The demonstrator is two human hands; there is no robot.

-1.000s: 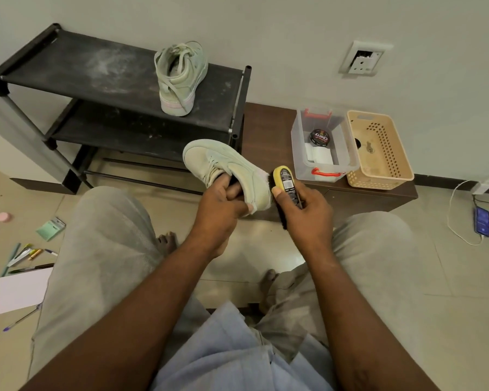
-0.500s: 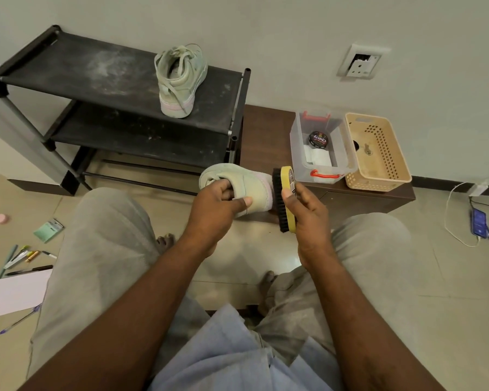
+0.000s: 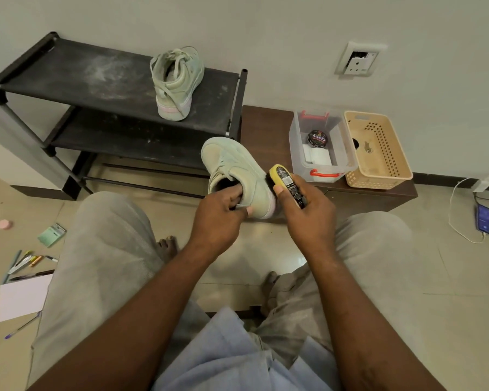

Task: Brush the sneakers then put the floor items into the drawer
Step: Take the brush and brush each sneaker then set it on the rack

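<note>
Nearest are the person's knees in pale trousers, with bare feet on the tiled floor between them. To the left on the floor lie a sheet of white paper [image 3: 21,296], a purple pen [image 3: 20,328] just beside its near corner, a loose cluster of pens [image 3: 26,261] beyond it, a green pad [image 3: 51,235] and, farther left, a small pink round thing [image 3: 4,224].

Above the knees, the left hand [image 3: 218,218] grips a pale green sneaker [image 3: 237,170] – its fingers curled into the shoe's opening, thumb outside on the side wall, toe pointing away. The right hand [image 3: 308,218] holds a yellow-backed brush [image 3: 287,183], fingers wrapped round it and thumb laid on its back; the dark bristles meet the sneaker's right side near the heel.

Behind them a low brown counter [image 3: 266,128] carries a clear box [image 3: 297,153] with a polish tin [image 3: 317,137] inside and, touching it on the right, a beige basket [image 3: 378,176]. Left of the counter stands a black shoe rack [image 3: 68,77] – the second sneaker [image 3: 177,80] sits upright on its dusty top shelf, heel toward the camera. A wall socket [image 3: 357,59] is on the wall above the counter.
</note>
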